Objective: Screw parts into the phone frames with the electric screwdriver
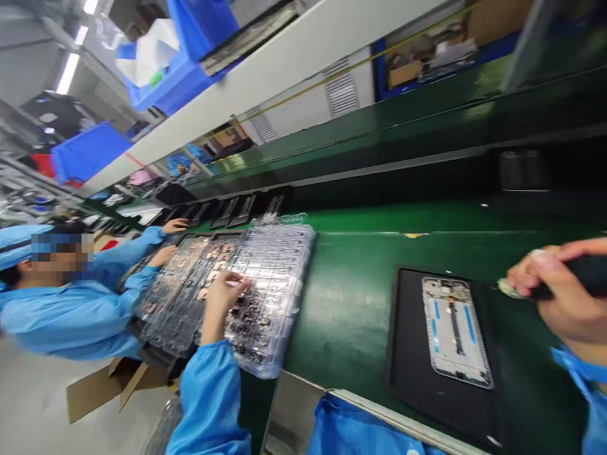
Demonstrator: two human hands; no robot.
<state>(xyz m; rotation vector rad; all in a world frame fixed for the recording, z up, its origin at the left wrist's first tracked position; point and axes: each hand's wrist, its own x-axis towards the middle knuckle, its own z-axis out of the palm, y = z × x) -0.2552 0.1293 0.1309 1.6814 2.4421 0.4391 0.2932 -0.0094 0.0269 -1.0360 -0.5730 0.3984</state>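
Note:
My left hand (224,294) reaches over a clear plastic tray (296,278) of small components, its thumb and fingers pinched together. Whatever may be between the fingertips is too small to make out. On the right, my right hand (564,291) is closed around a black, rod-like tool (588,275), whose kind I cannot tell. A pale, rounded piece (509,289) shows by its fingertips. Left of that hand lies an opened phone frame (448,341), with blue strips and a dark ribbon cable, on a black mat-like tray (410,354).
A co-worker in blue (71,309) reaches over dark parts trays (171,316) at the left. Black holders (237,212) line the back of the green bench (341,303). Overhead runs a shelf (284,69) with blue bins (203,38). A cardboard box (90,392) stands below.

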